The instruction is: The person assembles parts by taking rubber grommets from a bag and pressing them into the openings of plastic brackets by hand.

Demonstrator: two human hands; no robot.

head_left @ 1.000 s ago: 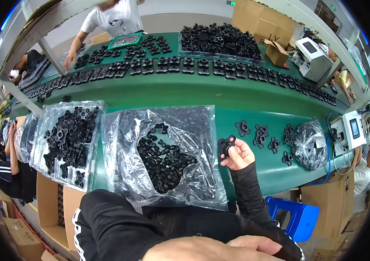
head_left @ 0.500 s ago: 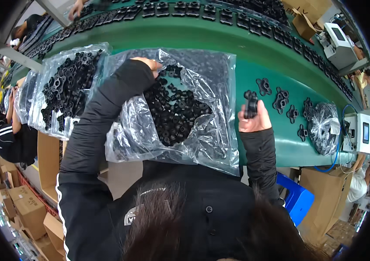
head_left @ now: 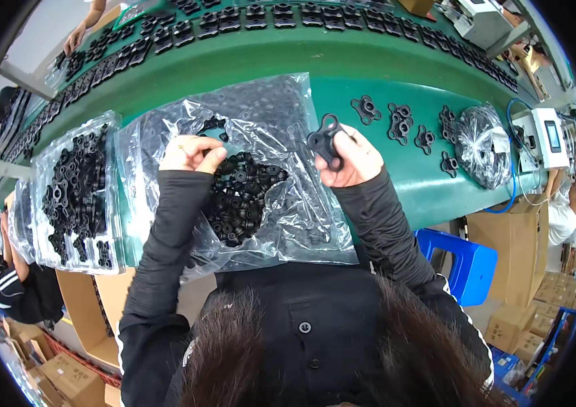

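Observation:
A black bracket with ringed lobes [head_left: 327, 141] is gripped between the thumb and fingers of my right hand [head_left: 355, 163], over the right side of a clear plastic bag [head_left: 305, 227]. My left hand [head_left: 189, 154] hovers above the bag's torn opening, thumb and fingertips pinched together. Whether a small part sits in that pinch is hidden. Through the opening shows a heap of small black round parts [head_left: 237, 214]. To the right, several similar black brackets [head_left: 400, 124] lie apart on the green table [head_left: 430, 190].
At left stands a clear tray [head_left: 115, 234] heaped with black brackets [head_left: 74, 193]. A bundled plastic bag [head_left: 484, 146] and a white device with a screen [head_left: 549, 139] are at right. Rows of black parts [head_left: 254, 17] line the far belt, where another person's hand [head_left: 76, 37] reaches in.
My right hand has moved left with the bracket, toward the bag. My left hand has drawn back from the bag's far edge to above its opening, now pinched. The view has shifted.

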